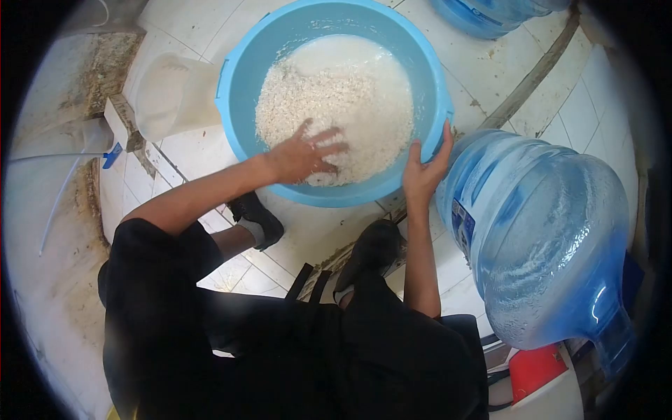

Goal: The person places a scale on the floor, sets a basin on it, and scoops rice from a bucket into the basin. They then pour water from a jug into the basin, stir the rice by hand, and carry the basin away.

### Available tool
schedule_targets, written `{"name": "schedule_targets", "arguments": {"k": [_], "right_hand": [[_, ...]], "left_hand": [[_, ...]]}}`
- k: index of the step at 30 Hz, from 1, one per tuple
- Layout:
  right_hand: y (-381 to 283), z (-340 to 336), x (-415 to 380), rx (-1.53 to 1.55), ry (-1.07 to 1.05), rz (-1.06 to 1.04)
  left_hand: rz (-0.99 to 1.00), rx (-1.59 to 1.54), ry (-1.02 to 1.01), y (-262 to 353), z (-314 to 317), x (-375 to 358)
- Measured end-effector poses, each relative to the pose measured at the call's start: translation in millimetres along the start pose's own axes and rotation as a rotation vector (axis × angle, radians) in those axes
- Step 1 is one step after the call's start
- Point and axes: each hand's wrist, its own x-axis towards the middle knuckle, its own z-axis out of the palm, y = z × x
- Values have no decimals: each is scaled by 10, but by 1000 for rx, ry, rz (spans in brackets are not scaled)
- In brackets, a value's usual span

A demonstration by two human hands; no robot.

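A large light-blue plastic basin stands on the tiled floor in front of me. Inside are pale grains that look like rice, partly under cloudy whitish water. My left hand reaches over the near rim with its fingers spread at the surface of the grains; nothing is gripped in it. On the basin's right side, my right hand holds the rim, thumb and fingers apart on either side of it.
A big clear-blue water bottle is close on my right. Another blue bottle stands at the top right. A translucent pale container is left of the basin. Something red lies at the lower right.
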Motion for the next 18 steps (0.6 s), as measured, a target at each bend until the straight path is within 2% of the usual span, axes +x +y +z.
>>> {"name": "schedule_targets", "arguments": {"k": [1, 3, 4, 5, 9, 10, 12, 13, 15, 17, 18], "right_hand": [[11, 7, 2, 11, 6, -3], [11, 12, -12, 12, 4, -2], [6, 13, -6, 16, 1, -1], [6, 8, -2, 20, -5, -1], [-2, -2, 28, 53, -22, -13], [2, -12, 22, 36, -31, -24], [19, -55, -5, 10, -39, -29], [29, -58, -13, 0, -42, -20], [56, -32, 14, -2, -30, -16], [89, -15, -5, 10, 3, -38], [77, -16, -13, 19, 7, -40]], "left_hand": [[1, -3, -6, -47, 24, 16], [-124, -80, -270, -222, 5, 220], [-137, -13, -463, -299, -126, 443], [-140, -20, -458, -377, -112, 623], [-490, 31, -415, -922, 41, 1255], [-485, 24, -410, -1039, 68, 1316], [-673, 52, -261, -1200, 111, 1353], [-667, 48, -263, -1224, 93, 1321], [-877, 46, -315, -1341, -2, 1218], [-1025, -157, -521, -1471, -159, 1015], [-1050, -274, -466, -1536, 94, 811]]}}
